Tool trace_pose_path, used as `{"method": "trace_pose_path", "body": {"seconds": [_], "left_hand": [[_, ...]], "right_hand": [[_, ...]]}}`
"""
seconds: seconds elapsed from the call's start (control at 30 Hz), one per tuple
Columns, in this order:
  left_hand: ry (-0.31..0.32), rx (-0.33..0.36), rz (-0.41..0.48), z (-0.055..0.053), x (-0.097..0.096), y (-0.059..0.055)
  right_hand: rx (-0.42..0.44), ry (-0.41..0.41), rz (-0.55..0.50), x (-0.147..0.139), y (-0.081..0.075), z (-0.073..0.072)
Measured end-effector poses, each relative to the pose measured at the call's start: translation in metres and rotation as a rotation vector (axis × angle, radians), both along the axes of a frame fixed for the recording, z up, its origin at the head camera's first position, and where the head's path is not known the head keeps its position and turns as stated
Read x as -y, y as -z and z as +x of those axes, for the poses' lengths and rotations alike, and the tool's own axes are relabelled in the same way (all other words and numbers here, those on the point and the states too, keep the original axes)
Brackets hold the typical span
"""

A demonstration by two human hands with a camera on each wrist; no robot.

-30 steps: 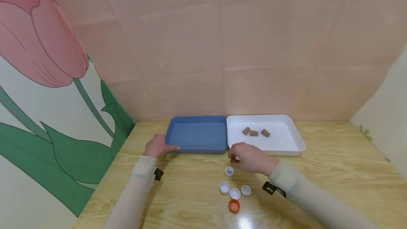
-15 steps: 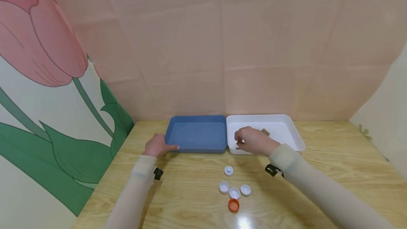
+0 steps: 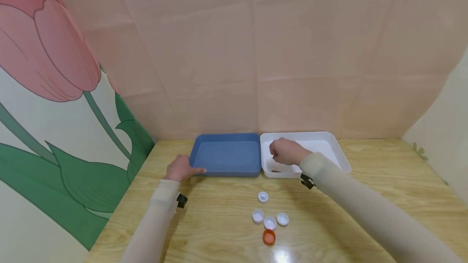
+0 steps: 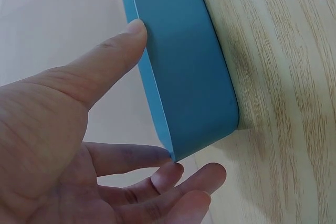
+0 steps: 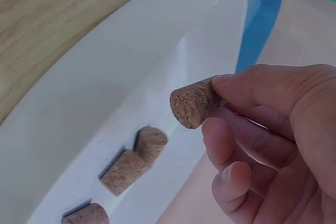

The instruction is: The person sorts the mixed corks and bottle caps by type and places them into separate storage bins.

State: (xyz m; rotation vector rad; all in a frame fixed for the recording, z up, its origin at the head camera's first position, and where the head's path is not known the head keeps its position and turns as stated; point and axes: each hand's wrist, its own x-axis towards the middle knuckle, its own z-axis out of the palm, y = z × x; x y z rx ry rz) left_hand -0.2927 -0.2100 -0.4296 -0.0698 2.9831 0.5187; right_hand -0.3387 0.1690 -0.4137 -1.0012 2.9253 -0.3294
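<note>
Three corks (image 5: 123, 171) lie in the white tray (image 3: 325, 147), and one more, the brown cork (image 5: 194, 103), is up in the air over it, so the cork part looks close to done to me. The right hand (image 3: 287, 151) has not let go of it yet: the thumb and fingers pinch it near one end. The four white caps (image 3: 258, 216) and the orange cap (image 3: 269, 237) sit on the table (image 3: 212, 214), low in the middle of the head view, and they have not been put in a tray. In the right wrist view, the cork in the hand is just above the middle of the picture. Its long way runs at a slant, from the fingers on the upper right down to the lower left. Its flat round end points to the lower left and a bit toward the camera, and the other end is hidden by the fingers. Below it, two of the lying corks are so close that they seem to touch, and the third is cut off by the bottom edge. The left hand (image 3: 179, 168) does not squeeze anything hard that I can see: its thumb rests on the rim of the blue tray (image 3: 226, 153), a fingertip touches the corner, and the other fingers are loose.
</note>
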Motion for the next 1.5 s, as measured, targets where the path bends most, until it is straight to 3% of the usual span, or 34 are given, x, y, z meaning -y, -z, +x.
{"method": "trace_pose_path", "body": {"seconds": [0.17,0.33,0.77,1.0,1.5], "left_hand": [[0.006,-0.003,-0.003,0.001,0.000,-0.001],[0.003,0.002,0.003,0.002,-0.001,-0.002],[-0.012,0.012,0.003,0.000,0.000,0.000],[-0.011,0.013,0.002,0.000,-0.001,0.000],[-0.004,0.012,-0.004,0.001,-0.002,-0.002]], "right_hand": [[-0.001,-0.002,0.010,0.000,0.006,-0.012],[-0.017,-0.013,0.010,0.002,0.007,-0.015],[0.004,0.054,0.098,0.002,0.015,-0.033],[0.040,0.085,0.127,0.003,0.013,-0.035],[0.024,0.077,0.141,0.005,0.015,-0.034]]}}
